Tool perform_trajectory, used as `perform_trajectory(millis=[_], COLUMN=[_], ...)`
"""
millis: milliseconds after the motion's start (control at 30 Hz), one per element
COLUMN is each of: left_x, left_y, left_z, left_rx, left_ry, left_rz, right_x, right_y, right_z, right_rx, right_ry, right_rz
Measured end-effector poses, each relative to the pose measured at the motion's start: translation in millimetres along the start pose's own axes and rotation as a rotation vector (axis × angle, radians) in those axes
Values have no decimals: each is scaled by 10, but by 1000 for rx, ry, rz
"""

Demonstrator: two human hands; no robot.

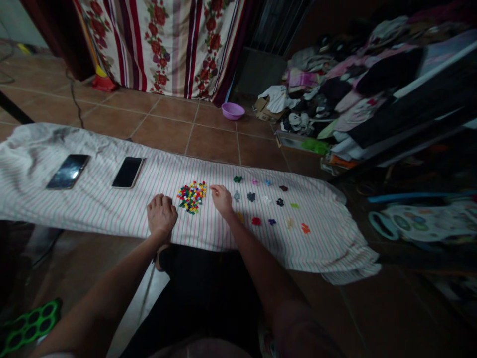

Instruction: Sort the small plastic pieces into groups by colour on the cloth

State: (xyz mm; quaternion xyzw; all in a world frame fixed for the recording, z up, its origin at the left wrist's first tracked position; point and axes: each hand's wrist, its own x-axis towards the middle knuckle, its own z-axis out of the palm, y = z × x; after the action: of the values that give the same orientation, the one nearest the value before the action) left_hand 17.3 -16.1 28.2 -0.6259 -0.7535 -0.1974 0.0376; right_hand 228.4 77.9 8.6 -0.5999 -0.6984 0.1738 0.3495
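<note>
Many coloured pieces (191, 198) lie piled on the cloth (164, 174) between left hand (162, 214) and right hand (221, 200). The left rests palm-down, its grip hidden; the right is narrowed, whether around a piece I cannot tell.

Matt, wrinkled cloth (164, 171), plastic-looking pieces (192, 197), glossy phone screen (68, 172), smooth plastic-looking basin (233, 112)

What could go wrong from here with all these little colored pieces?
The right hand might scatter the yellow pieces beside its wrist.

The left hand rests on the striped cloth, so a tug could shift the mixed pile nearby.

The white pieces blend into the pale cloth and could be overlooked.
</note>
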Motion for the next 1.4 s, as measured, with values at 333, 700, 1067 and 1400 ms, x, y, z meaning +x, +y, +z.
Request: perform_trajectory(millis=[333,700,1067,1400], left_x=[-5,-7,-12,-13], left_y=[-10,-23,-18,-34], left_z=[-1,17,18,55], left_rx=[-21,2,-5,5], left_ry=[-12,4,5,15], left_rz=[-5,2,7,0], right_x=[-411,-471,-494,-487], right_y=[-172,-215,-255,-276], right_z=[207,191,175,154], right_rx=[49,-29,-64,47], right_ry=[12,-4,-61,0], right_rz=[-24,-94,-130,-82])
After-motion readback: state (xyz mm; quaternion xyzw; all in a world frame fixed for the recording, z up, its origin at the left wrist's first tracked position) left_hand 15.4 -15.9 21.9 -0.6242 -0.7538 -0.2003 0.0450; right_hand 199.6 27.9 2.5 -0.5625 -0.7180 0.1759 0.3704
